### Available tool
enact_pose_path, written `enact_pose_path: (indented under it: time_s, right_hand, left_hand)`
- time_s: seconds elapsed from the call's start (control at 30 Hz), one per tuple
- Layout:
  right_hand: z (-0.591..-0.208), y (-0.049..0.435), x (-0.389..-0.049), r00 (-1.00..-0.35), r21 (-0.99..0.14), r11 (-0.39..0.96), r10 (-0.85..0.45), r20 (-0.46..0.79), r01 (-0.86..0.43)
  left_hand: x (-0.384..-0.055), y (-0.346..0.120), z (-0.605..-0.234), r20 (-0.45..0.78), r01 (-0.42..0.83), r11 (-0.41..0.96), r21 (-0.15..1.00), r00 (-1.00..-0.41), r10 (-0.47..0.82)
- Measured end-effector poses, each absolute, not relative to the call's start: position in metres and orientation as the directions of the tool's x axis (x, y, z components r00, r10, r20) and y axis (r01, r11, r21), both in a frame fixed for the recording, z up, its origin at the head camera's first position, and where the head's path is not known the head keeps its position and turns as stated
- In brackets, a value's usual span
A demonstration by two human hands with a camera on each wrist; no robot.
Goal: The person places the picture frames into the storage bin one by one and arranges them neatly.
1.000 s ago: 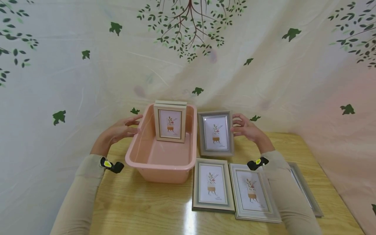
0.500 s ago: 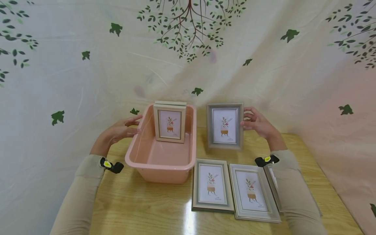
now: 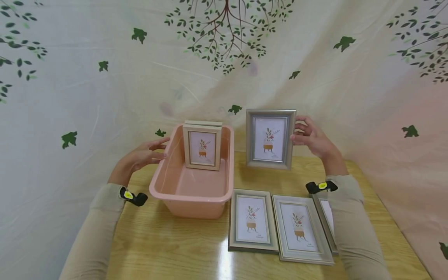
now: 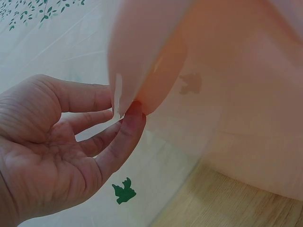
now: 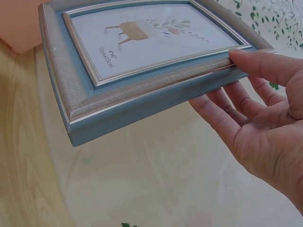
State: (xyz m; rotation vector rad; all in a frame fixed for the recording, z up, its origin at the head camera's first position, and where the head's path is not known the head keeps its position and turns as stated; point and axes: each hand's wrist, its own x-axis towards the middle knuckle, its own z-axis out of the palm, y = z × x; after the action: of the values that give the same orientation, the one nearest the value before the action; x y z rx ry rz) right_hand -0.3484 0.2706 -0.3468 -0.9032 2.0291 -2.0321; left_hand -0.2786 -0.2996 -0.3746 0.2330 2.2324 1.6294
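My right hand (image 3: pixel 313 139) holds a grey-blue picture frame (image 3: pixel 252 139) by its right side, raised over the back of the table. In the right wrist view the thumb lies along the front of this picture frame (image 5: pixel 142 87), the fingers behind it. On the left, my left hand (image 3: pixel 145 155) pinches the left rim of a pink plastic basin (image 3: pixel 196 199); the left wrist view has its fingers at the basin's edge (image 4: pixel 142 61). Inside the basin, a cream picture frame (image 3: pixel 202 168) stands upright at the back, with another pale edge (image 3: pixel 203 123) behind it.
Two picture frames, one cream-and-grey (image 3: pixel 253 247) and one silvery (image 3: pixel 306 256), lie face up on the wooden table (image 3: pixel 168 249). Another frame (image 3: pixel 320 206) is partly hidden under my right sleeve. A leaf-printed cloth (image 3: pixel 224 89) hangs behind.
My right hand has lifted the grey-blue picture frame up off the table beside the basin and carried it a little to the right. The left hand stays at the rim.
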Motion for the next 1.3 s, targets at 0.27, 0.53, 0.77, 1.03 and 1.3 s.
enact_pose_path:
  time_s: [0.27,0.53,0.77,1.03,1.3]
  right_hand:
    - [-0.323,0.257,-0.341,-0.772,-0.919,-0.157,-0.503,0.389,-0.361]
    - [-0.309,0.248,-0.337,-0.737,-0.897,-0.183,-0.516,0.437,-0.403]
    - [-0.299,0.238,-0.335,-0.727,-0.888,-0.177,-0.517,0.452,-0.425]
    - [-0.286,0.224,-0.332,-0.707,-0.876,-0.210,-0.522,0.477,-0.435]
    - [-0.274,0.199,-0.330,-0.691,-0.859,-0.254,-0.513,0.509,-0.445]
  left_hand:
    - [-0.277,-0.298,-0.373,-0.196,-0.083,0.317,0.945,-0.919,0.343]
    - [-0.276,-0.298,-0.373,-0.197,-0.084,0.323,0.943,-0.921,0.335]
    - [-0.276,-0.298,-0.373,-0.197,-0.085,0.321,0.943,-0.922,0.334]
    - [-0.277,-0.298,-0.373,-0.190,-0.076,0.317,0.945,-0.919,0.344]
    - [-0.278,-0.297,-0.374,-0.190,-0.074,0.321,0.944,-0.919,0.345]
